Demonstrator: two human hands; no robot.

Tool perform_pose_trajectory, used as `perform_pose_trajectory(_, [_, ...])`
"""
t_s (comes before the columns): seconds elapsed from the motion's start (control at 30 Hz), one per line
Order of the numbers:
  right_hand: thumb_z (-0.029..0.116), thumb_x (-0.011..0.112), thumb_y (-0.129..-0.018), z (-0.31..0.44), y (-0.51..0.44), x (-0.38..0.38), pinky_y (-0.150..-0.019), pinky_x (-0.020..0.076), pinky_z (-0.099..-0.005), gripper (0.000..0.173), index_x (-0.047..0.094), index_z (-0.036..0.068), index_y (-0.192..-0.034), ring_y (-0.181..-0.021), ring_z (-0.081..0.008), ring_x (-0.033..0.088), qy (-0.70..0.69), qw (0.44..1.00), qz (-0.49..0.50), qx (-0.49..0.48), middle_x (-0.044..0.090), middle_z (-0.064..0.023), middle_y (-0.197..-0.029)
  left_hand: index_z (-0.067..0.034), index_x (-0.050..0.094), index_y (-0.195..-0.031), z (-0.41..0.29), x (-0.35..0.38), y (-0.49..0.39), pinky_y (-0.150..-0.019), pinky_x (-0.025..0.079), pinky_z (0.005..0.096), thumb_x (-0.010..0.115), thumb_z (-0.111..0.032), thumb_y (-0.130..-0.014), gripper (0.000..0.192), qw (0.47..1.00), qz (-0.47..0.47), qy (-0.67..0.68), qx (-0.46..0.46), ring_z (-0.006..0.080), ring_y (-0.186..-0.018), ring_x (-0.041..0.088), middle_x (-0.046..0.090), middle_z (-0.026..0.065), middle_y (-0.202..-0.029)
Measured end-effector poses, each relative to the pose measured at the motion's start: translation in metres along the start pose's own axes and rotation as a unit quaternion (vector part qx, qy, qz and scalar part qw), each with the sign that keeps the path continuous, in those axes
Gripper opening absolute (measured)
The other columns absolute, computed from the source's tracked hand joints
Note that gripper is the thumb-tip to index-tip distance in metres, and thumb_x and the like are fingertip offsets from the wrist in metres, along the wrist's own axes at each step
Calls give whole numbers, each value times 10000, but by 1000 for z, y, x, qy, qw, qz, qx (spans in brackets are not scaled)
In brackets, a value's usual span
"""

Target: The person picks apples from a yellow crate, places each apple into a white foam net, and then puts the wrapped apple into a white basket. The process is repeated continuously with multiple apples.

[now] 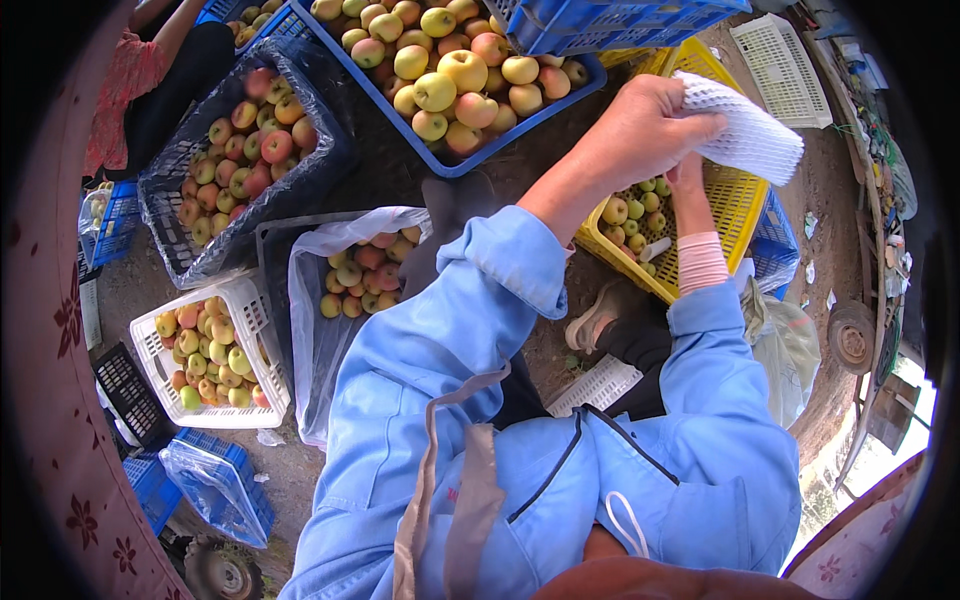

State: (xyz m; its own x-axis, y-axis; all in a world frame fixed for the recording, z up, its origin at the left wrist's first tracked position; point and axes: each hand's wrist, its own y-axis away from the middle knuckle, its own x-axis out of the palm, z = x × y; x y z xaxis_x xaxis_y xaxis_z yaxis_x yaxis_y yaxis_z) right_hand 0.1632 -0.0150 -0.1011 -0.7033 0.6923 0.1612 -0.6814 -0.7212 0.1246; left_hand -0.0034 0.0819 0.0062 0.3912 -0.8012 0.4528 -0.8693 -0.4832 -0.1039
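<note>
White foam fruit netting [739,127], folded or stacked flat, is pinched between the thumb and fingers of my left hand [646,120], above a yellow plastic crate [739,202]. My right hand [686,171] is just below the left one, close to the netting; its fingers are largely hidden, so what it holds cannot be told. Small green and reddish apples [636,214] lie in the crate's near left part, with a small white roll [655,249] among them.
A large blue crate [450,171] of yellow-red apples stands ahead. Lined crates [296,255] and a white crate [154,375] of apples are at left. Another person [127,105] is at upper left. A blue crate [622,26] overhangs the large one. A plastic bag [787,360] lies at right.
</note>
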Motion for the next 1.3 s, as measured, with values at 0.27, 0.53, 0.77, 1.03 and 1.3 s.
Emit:
perform_pose_trajectory(0.27, [273,785,-724,-113,-45,207,-1027,432,-424,674,539,80,-1322,-1258,-299,491,607,643,291,-364,568,-114,-1300,32,681,-1086,-12,-6,1,-471,493,223,670,-146,-910,251,997,2,69,-13,90,-582,607,702,86,-892])
perform_pose_trajectory(0.53, [271,823,-646,-102,-65,227,-1014,454,-424,769,509,78,-1321,-1202,-303,532,619,643,335,-300,579,-141,-1243,61,645,-1067,-19,-17,-7,-554,546,272,675,-142,-806,332,987,-81,134,32,143,-658,650,689,99,-913])
perform_pose_trajectory(0.77, [206,855,-710,21,73,64,-964,482,-361,679,528,7,-1271,-1108,-222,586,468,869,-75,-142,571,-134,-1230,22,505,-1001,-8,-36,-10,-843,593,502,552,93,-782,235,982,-98,162,0,268,-884,606,543,115,-979])
perform_pose_trajectory(1.03, [198,869,-650,172,216,-4,-883,531,-385,728,544,115,-1296,-1071,-306,604,621,711,-137,-302,557,-91,-1194,53,490,-1313,7,46,37,-946,537,365,685,-12,-791,561,976,178,-15,-128,215,-1162,573,583,114,-1232])
perform_pose_trajectory(1.3, [153,816,-678,145,289,-15,-796,569,-401,664,559,110,-1289,-1061,-301,582,627,718,-129,-275,524,-106,-1169,51,610,-1140,16,125,119,-773,543,301,877,-178,-709,557,974,105,-196,-46,154,-914,658,689,93,-1029])
